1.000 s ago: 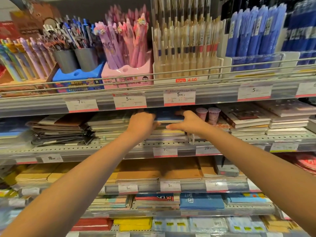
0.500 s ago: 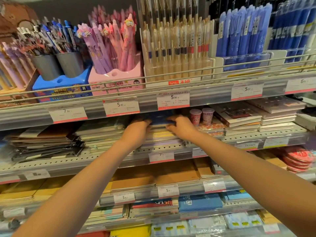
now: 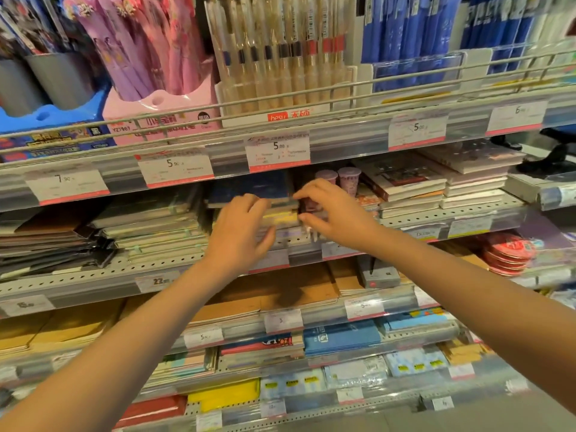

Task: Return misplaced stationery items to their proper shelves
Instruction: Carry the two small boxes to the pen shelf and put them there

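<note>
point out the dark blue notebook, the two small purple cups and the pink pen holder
dark blue notebook [image 3: 255,185], head view, on its top cover
two small purple cups [image 3: 349,179], head view, on the right cup's side
pink pen holder [image 3: 162,115], head view, on its front wall

Both hands were drawn back from the stack: the left hand [image 3: 241,227] was lifted off the dark blue notebook [image 3: 252,187], fingers spread, and the right hand [image 3: 332,210] was curled at the stack's right edge. The shelves were viewed from closer.
</note>
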Action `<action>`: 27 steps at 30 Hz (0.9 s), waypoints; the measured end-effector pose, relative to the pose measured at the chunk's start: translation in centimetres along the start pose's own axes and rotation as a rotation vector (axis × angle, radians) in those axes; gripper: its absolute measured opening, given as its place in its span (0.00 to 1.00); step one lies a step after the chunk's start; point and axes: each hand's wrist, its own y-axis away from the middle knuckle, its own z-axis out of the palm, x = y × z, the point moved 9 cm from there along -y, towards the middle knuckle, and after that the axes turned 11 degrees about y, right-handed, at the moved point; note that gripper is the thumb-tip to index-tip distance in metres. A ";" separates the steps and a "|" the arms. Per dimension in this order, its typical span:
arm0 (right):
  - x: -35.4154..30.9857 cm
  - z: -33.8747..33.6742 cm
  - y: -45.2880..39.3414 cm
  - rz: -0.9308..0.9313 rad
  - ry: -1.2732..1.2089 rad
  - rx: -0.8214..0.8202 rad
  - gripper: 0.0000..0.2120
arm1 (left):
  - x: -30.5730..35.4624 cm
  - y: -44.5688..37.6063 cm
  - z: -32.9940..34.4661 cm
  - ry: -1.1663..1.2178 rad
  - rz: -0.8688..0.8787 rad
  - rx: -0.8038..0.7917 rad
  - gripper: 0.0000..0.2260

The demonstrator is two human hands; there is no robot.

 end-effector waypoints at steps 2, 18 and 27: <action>1.0 -0.8 1.8 -0.026 -0.044 0.006 0.18 | 1.9 0.6 0.7 0.054 0.008 0.003 0.15; 19.3 4.5 18.0 0.152 0.003 -0.255 0.12 | 11.4 2.4 21.4 0.256 -0.320 -0.561 0.14; 31.4 8.6 19.7 0.720 0.101 -0.316 0.18 | 7.2 0.2 29.0 0.293 -0.882 -0.383 0.22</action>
